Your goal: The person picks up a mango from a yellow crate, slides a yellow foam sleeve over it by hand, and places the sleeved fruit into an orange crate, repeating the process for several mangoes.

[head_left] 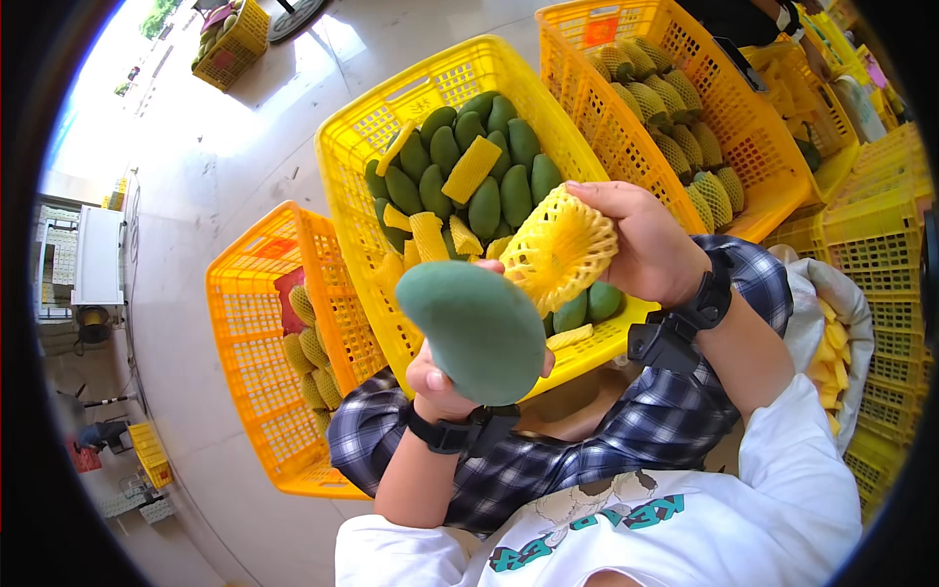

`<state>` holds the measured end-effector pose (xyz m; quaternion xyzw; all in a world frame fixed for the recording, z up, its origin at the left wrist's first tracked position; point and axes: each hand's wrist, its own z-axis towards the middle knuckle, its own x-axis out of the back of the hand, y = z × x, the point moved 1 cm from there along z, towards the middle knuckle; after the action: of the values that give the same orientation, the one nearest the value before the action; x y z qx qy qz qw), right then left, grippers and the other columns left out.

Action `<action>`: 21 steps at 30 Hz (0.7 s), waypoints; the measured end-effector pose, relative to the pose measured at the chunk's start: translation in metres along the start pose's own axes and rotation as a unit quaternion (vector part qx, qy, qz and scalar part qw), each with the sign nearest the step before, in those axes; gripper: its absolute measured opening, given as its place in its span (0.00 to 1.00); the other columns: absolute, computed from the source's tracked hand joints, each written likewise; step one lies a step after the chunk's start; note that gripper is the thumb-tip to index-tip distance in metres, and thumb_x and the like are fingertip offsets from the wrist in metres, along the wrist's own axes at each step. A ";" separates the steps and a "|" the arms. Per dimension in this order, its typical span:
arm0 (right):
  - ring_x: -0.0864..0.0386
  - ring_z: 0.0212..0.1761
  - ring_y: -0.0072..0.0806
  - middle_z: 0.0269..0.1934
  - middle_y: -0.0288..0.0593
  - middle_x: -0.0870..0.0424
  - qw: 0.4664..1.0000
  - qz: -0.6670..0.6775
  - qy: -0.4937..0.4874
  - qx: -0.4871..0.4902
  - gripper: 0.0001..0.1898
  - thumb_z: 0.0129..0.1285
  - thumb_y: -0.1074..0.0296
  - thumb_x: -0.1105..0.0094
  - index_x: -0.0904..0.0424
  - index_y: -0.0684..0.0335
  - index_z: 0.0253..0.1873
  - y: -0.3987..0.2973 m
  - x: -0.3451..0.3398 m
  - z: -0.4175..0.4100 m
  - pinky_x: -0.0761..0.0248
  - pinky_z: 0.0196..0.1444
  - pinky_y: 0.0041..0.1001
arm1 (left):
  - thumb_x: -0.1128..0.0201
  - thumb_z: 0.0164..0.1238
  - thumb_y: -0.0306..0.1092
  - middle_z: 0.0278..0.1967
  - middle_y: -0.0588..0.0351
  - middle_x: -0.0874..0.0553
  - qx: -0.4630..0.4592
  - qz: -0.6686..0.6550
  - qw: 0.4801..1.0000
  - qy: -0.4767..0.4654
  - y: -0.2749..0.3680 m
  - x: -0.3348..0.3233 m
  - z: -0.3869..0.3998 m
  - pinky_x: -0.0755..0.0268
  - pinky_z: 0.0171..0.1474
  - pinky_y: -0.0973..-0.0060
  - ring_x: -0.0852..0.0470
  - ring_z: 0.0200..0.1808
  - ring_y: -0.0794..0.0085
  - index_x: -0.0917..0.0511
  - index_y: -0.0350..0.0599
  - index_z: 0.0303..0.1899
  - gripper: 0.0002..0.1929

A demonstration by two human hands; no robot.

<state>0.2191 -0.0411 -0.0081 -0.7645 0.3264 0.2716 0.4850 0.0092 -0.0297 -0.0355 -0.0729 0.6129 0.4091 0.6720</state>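
Note:
My left hand (438, 381) holds a large green mango (477, 330) up close before me, its fingers largely hidden beneath the fruit. In my right hand (645, 235) is a yellow foam net sleeve (561, 246), spread wide with its mesh opening facing me. The sleeve's near edge overlaps the mango's upper right side in the view; whether they touch I cannot tell. Below both hands stands a yellow plastic crate (341, 213) of unwrapped green mangoes (484, 209), with several flat foam sleeves (472, 170) lying on top of them.
An orange crate (249, 352) at left and another (777, 161) at right hold mangoes in foam nets. A sack (855, 315) of foam sleeves stands beside my right knee, near stacked yellow crates (880, 242). Another person's arm (814, 59) shows at the upper right.

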 end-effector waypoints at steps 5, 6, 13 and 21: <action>0.17 0.41 0.25 0.41 0.41 0.15 0.997 0.008 -0.038 0.061 0.12 0.72 0.62 0.50 0.23 0.67 0.47 -0.007 0.000 -0.002 0.24 0.47 0.25 | 0.32 0.53 0.43 0.56 0.49 0.25 0.161 0.103 0.958 0.214 -0.003 -0.020 0.017 0.25 0.53 0.71 0.21 0.53 0.67 0.42 0.39 0.66 0.41; 0.18 0.39 0.22 0.39 0.39 0.15 0.995 -0.033 -0.034 0.089 0.11 0.71 0.64 0.47 0.21 0.67 0.45 -0.004 -0.002 -0.002 0.25 0.45 0.22 | 0.33 0.56 0.39 0.55 0.50 0.24 0.183 0.160 0.939 0.244 -0.005 -0.018 0.020 0.27 0.55 0.74 0.21 0.52 0.69 0.41 0.39 0.65 0.37; 0.23 0.32 0.20 0.31 0.39 0.19 0.888 -0.394 -0.012 0.238 0.08 0.66 0.69 0.41 0.21 0.69 0.43 0.030 -0.003 0.000 0.29 0.37 0.22 | 0.37 0.63 0.30 0.44 0.52 0.20 0.104 0.222 0.885 0.395 -0.017 0.002 0.026 0.21 0.42 0.77 0.17 0.42 0.73 0.32 0.41 0.51 0.18; 0.30 0.52 0.46 0.50 0.53 0.31 0.682 -0.642 -0.095 0.337 0.25 0.49 0.73 0.38 0.29 0.68 0.55 0.047 -0.012 -0.013 0.35 0.57 0.33 | 0.54 0.71 0.37 0.50 0.53 0.18 0.095 0.087 0.900 0.417 -0.001 0.014 0.017 0.22 0.50 0.68 0.18 0.49 0.69 0.30 0.39 0.59 0.19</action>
<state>0.1765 -0.0653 -0.0206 -0.5414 -0.2223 -0.1632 0.7943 0.0213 -0.0137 -0.0438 -0.1196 0.8770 0.3376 0.3203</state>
